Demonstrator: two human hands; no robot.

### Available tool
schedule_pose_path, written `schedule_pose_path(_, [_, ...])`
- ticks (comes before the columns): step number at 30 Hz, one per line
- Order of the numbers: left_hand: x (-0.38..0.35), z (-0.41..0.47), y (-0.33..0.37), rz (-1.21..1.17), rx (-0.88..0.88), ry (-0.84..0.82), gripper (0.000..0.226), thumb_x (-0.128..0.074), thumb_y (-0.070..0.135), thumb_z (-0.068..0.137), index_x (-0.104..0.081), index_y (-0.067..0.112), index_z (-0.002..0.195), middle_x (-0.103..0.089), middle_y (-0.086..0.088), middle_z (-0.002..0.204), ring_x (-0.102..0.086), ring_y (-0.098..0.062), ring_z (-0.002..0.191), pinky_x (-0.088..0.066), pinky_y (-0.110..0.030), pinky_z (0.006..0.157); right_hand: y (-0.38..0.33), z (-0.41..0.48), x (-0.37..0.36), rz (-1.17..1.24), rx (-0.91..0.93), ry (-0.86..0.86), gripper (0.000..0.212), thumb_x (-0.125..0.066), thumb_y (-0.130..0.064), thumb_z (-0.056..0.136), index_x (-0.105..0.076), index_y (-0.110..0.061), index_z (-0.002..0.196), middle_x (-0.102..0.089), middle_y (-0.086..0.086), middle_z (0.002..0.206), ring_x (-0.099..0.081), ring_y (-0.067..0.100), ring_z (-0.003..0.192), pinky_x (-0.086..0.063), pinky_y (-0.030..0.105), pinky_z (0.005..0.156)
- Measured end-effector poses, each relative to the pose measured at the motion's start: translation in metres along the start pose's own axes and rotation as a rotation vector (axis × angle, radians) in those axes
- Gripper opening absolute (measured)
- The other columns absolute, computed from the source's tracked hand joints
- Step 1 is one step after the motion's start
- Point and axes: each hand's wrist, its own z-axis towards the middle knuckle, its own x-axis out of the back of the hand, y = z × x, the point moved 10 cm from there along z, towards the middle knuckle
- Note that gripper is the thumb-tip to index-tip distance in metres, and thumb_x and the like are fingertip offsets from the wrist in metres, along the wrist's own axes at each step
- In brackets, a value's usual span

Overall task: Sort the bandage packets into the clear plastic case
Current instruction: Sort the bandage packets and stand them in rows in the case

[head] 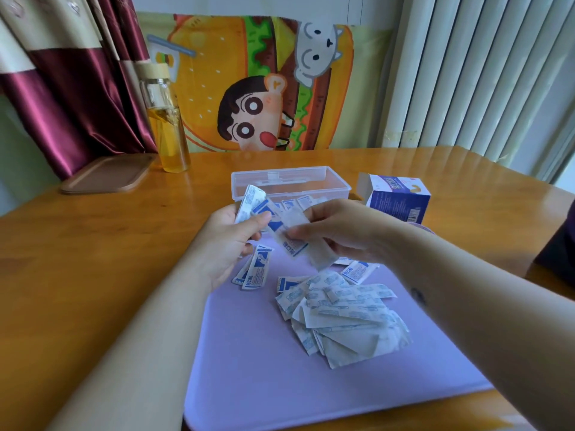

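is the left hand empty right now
No, the left hand grips a few bandage packets between thumb and fingers above the purple mat.

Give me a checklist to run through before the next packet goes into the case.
1. Clear plastic case open at the top: ok.
2. Left hand grips its packets firmly: ok.
3. Right hand pinches a long packet: ok, though it is blurred.
4. Way from the hands to the case free: ok, the case stands just behind them.
5. Room left in the case: cannot tell, the hands hide part of its inside.
6. Sorting finished: not ok, a loose pile lies on the purple mat.
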Motion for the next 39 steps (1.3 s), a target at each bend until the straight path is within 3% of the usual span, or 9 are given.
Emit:
schedule_pose_path(3, [0.019, 0.003, -0.002, 0.031, 0.029, 0.081, 0.005, -0.060, 0.012, 0.090, -0.062, 0.016, 0.089, -0.049, 0.000, 0.070, -0.039, -0.008, 0.061, -0.028, -0.013, 0.040, -0.007, 0.003, 0.005, -0.065, 0.040, 0.055, 0.010, -0.068, -0.015, 0.084, -0.064, -0.007, 0.078, -0.063, 0.007, 0.078, -0.058, 0.018, 0.073, -0.049, 0.028, 0.069])
schedule_pose_path(6, [0.033, 0.005, 0.003, 0.442, -0.016, 0.119, 0.002, -0.066, 0.019, 0.086, -0.064, 0.020, 0.085, -0.055, 0.002, 0.069, -0.043, -0.011, 0.059, -0.031, -0.024, 0.049, -0.022, -0.002, 0.024, -0.297, 0.121, 0.246, 0.017, -0.067, -0.017, 0.085, -0.069, -0.010, 0.100, -0.069, 0.007, 0.097, -0.063, 0.025, 0.089, -0.052, 0.036, 0.079])
schedule_pose_path(10, [0.021, 0.006, -0.010, 0.876, -0.036, 0.048, 0.017, -0.074, 0.022, 0.078, -0.068, 0.018, 0.093, -0.068, -0.001, 0.084, -0.061, -0.017, 0.072, -0.045, -0.029, 0.062, -0.039, -0.006, 0.005, -0.373, 0.290, 0.226, 0.020, -0.062, -0.012, 0.088, -0.072, -0.029, 0.085, -0.066, -0.016, 0.084, -0.054, 0.019, 0.054, -0.040, 0.018, 0.049])
schedule_pose_path(12, [0.026, 0.008, -0.011, 0.900, -0.048, 0.104, 0.028, -0.075, 0.023, 0.078, -0.064, 0.016, 0.103, -0.064, 0.000, 0.087, -0.061, -0.022, 0.079, -0.045, -0.031, 0.066, -0.040, -0.003, -0.012, -0.429, 0.371, 0.196, 0.022, -0.062, -0.011, 0.088, -0.074, -0.028, 0.086, -0.068, -0.013, 0.094, -0.061, 0.024, 0.075, -0.049, 0.025, 0.068])
schedule_pose_path(16, [0.042, 0.010, 0.003, 0.814, -0.135, 0.270, 0.028, -0.066, 0.016, 0.085, -0.061, 0.012, 0.112, -0.057, 0.004, 0.077, -0.055, -0.023, 0.076, -0.039, -0.029, 0.066, -0.035, 0.000, -0.047, -0.626, 0.456, 0.069, 0.025, -0.056, -0.005, 0.092, -0.072, -0.018, 0.106, -0.061, -0.003, 0.113, -0.053, 0.005, 0.088, -0.037, -0.001, 0.070])
schedule_pose_path(20, [0.046, 0.007, 0.008, 0.797, -0.158, 0.318, 0.025, -0.059, 0.012, 0.088, -0.061, 0.012, 0.113, -0.064, -0.005, 0.091, -0.051, -0.023, 0.069, -0.037, -0.028, 0.059, -0.025, 0.001, -0.043, -0.779, 0.379, 0.021, 0.038, -0.048, -0.002, 0.092, -0.068, -0.026, 0.112, -0.054, -0.005, 0.131, -0.054, 0.013, 0.112, -0.041, 0.019, 0.084])
schedule_pose_path(23, [0.040, 0.006, 0.014, 0.798, -0.216, 0.303, 0.024, -0.053, 0.011, 0.089, -0.062, 0.013, 0.112, -0.065, -0.003, 0.099, -0.050, -0.018, 0.066, -0.036, -0.026, 0.053, -0.036, -0.008, -0.018, -0.776, 0.366, 0.093, 0.028, -0.055, -0.010, 0.091, -0.070, -0.029, 0.106, -0.065, -0.006, 0.116, -0.060, 0.009, 0.099, -0.046, 0.019, 0.078])
schedule_pose_path(29, [0.015, 0.005, 0.015, 0.708, -0.253, 0.134, 0.019, -0.058, 0.014, 0.089, -0.062, 0.019, 0.108, -0.062, 0.008, 0.084, -0.048, 0.002, 0.060, -0.033, -0.011, 0.050, -0.008, -0.033, -0.029, -1.183, 0.097, -0.282, 0.030, -0.072, -0.040, 0.077, -0.065, -0.033, 0.106, -0.066, -0.015, 0.100, -0.063, 0.006, 0.088, -0.051, 0.030, 0.086])
schedule_pose_path(39, [0.007, 0.000, 0.017, 0.668, -0.254, 0.093, 0.016, -0.059, 0.015, 0.090, -0.060, 0.026, 0.102, -0.063, 0.001, 0.089, -0.058, -0.018, 0.078, -0.042, -0.023, 0.061, 0.013, -0.044, -0.006, -1.323, -0.057, -0.293, 0.049, -0.076, -0.047, 0.071, -0.056, -0.033, 0.114, -0.059, -0.014, 0.105, -0.055, 0.008, 0.088, -0.044, 0.024, 0.077])
